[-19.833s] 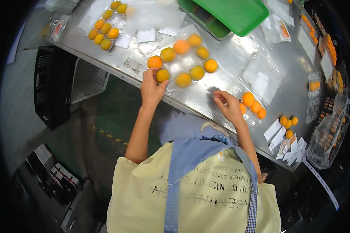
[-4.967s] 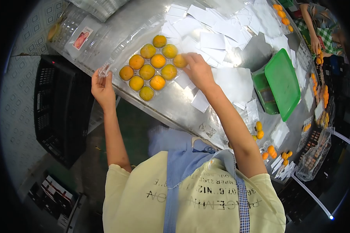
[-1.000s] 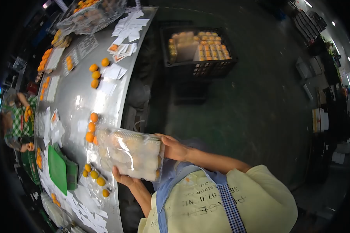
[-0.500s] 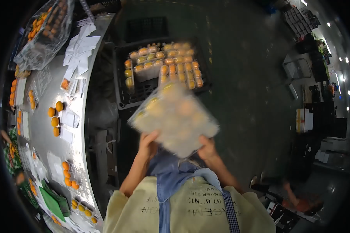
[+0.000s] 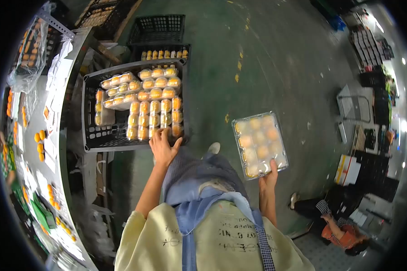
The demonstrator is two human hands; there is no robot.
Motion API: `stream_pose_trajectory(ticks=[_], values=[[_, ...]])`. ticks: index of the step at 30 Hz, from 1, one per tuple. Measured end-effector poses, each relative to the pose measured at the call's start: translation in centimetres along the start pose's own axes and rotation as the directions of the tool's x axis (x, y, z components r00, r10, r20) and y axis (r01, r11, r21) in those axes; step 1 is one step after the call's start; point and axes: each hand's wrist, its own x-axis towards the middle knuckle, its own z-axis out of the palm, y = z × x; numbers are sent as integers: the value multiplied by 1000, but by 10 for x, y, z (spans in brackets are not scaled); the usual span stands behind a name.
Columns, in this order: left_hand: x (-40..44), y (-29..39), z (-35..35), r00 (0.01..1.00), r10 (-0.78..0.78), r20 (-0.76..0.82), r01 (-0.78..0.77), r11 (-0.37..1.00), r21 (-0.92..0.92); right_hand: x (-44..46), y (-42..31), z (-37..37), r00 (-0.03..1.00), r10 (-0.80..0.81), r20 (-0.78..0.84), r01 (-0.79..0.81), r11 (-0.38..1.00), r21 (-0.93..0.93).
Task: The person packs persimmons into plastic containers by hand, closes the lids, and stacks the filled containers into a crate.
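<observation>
My right hand (image 5: 268, 175) grips the near right edge of a clear plastic pack of orange fruit (image 5: 259, 144), thumb on top, holding it out to my right over the floor. The round fruits sit in rows inside, seen through hazy plastic. My left hand (image 5: 164, 148) reaches to the near edge of a black plastic crate (image 5: 111, 145), fingers apart, fingertips at the nearest fruit packs (image 5: 154, 107). I cannot tell whether those fingers press on the packs. Several clear packs stand in the crate, with a gap showing its slotted bottom at the near left.
A metal table (image 5: 68, 189) runs along the left, bearing loose oranges (image 5: 40, 147) and white papers. Beyond the crate stand another crate of fruit (image 5: 165, 54) and a black crate (image 5: 157, 29). A person in orange (image 5: 341, 235) is at the lower right.
The fruit pack has gone from both hands in front of me to my right hand alone, out to the right. My left hand has let go and moved to the crate, now closer.
</observation>
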Motion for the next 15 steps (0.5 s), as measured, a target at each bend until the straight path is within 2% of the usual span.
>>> stream_pose_trajectory(ticks=[1,3,5,9,13,15], values=[[0,10,8,999,-48,-12,49,992,112,20,-9,-1,1000,15,14,-15,1000,-27],[5,17,16,990,-131,-43,137,970,199,59,-27,2,996,83,-15,-84,991,-103],[12,24,18,975,-206,-86,219,957,188,103,-34,21,991,131,-2,-129,977,-170],[22,29,21,961,-213,-177,251,941,228,181,-22,68,985,166,-50,-173,945,-278],[31,29,19,958,-214,-192,257,937,235,247,-4,122,972,234,-35,-229,895,-384],[35,31,18,950,-277,-141,304,923,235,267,-2,157,976,220,-4,-198,871,-449]])
